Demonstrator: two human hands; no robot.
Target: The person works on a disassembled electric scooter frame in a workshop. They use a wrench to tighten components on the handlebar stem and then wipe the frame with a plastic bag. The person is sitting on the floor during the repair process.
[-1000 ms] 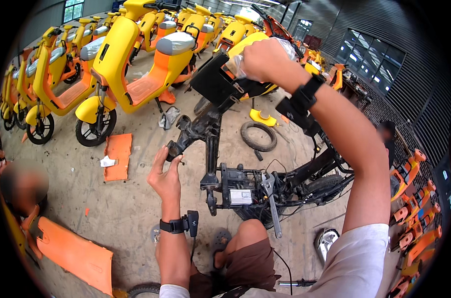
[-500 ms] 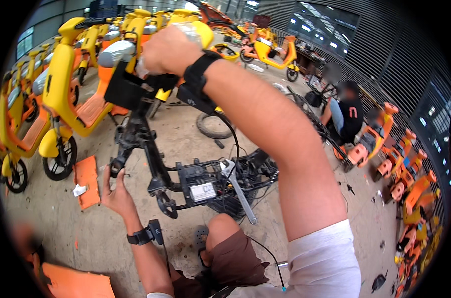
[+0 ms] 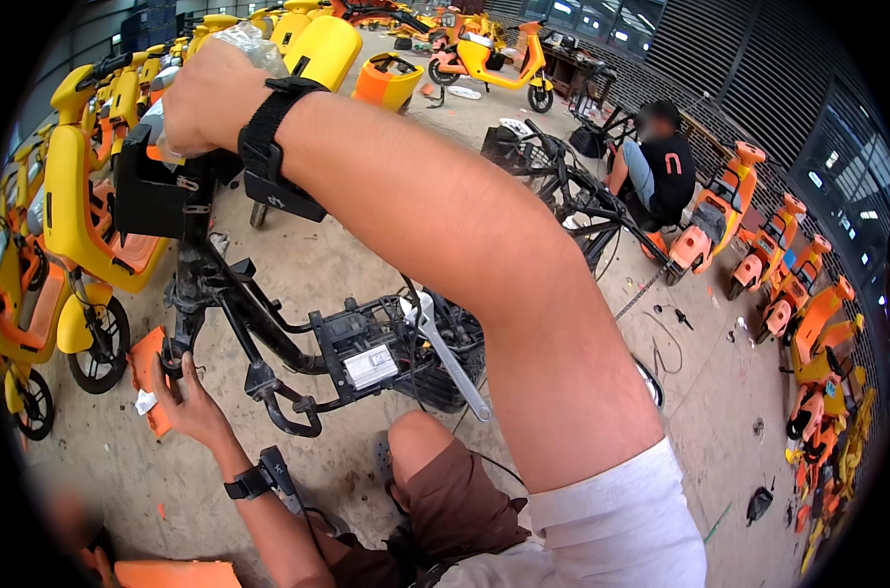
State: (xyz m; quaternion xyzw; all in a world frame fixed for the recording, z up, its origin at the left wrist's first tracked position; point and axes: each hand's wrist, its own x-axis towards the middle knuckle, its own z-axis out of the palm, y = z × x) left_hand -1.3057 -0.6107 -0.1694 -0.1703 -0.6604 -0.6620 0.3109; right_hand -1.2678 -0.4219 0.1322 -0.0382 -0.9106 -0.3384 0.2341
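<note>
A stripped black scooter frame stands in front of me, with a wrench lying across its middle beside a silver box. At the frame's lower front end, the thumb and fingers of my left hand are closed round a black tube end. My right arm reaches across to the top of the front column. There my right hand is closed, with clear plastic wrapping bunched at it, above a black box-like bracket. Whatever is inside the plastic is hidden by the hand.
Yellow scooters crowd the left, and orange ones line the right wall. An orange panel lies by my left hand. A person crouches near another bare frame. Another orange panel is at lower left.
The view has swung to the right, and the scooter frame sits further left in it. Both hands have kept to the same ends of the front column.
</note>
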